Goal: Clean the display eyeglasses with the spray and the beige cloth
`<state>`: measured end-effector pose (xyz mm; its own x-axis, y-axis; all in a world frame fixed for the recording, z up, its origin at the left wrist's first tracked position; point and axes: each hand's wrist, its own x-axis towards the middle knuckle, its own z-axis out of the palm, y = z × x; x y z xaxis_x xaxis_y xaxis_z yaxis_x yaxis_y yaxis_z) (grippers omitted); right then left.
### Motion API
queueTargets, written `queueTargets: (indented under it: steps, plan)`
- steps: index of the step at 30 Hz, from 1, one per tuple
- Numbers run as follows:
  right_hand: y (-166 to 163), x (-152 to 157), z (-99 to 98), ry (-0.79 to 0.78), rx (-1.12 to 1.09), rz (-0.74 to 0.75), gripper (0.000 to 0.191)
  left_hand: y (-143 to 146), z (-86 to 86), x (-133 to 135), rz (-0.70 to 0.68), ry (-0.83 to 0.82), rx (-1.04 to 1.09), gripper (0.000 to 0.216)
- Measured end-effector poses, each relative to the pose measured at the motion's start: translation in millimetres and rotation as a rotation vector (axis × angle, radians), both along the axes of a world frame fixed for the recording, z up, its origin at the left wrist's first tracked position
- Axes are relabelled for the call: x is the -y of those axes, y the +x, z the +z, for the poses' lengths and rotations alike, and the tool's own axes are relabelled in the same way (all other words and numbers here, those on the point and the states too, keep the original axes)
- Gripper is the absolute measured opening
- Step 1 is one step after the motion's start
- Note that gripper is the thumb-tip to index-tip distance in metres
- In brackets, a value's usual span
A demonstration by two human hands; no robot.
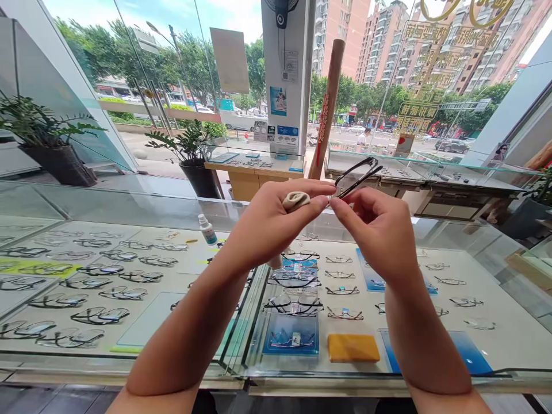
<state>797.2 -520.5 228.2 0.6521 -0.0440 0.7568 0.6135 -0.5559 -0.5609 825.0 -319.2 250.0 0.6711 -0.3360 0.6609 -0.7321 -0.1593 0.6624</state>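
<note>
Both of my hands are raised over the glass display case, pinching a pair of dark-framed eyeglasses between them. My left hand has thumb and fingers closed at the left end of the frame, and a beige cloth is tucked in the same hand, its lower end hanging below. With its thumb and index finger, my right hand grips the frame near the middle. The folded temples point up and to the right. My fingers hide most of the lenses.
Under the glass top lie rows of eyeglasses and an orange box. A small white spray bottle stands left of my left forearm. Beyond are potted plants, a wooden post and more display cases along the windows.
</note>
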Motion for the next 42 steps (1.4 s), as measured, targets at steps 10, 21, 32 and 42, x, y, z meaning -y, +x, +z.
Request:
queueTargets:
  steps: [10,21,32,42]
  plan:
    - [2.6,4.0,-1.3,0.086,0.020,0.027,0.017,0.8,3.0,0.5,-0.050,-0.016,0.024,0.019]
    - [1.6,3.1,1.5,0.162,0.059,0.133,0.017,9.9,0.9,-0.3,0.054,-0.102,0.015,0.030]
    - [3.6,2.7,3.3,0.130,0.029,0.205,0.014,17.4,-1.6,3.1,-0.106,-0.136,-0.009,0.020]
    - [6.2,2.2,3.1,0.212,-0.040,0.270,0.013,17.8,-2.2,2.8,-0.074,-0.079,-0.002,0.027]
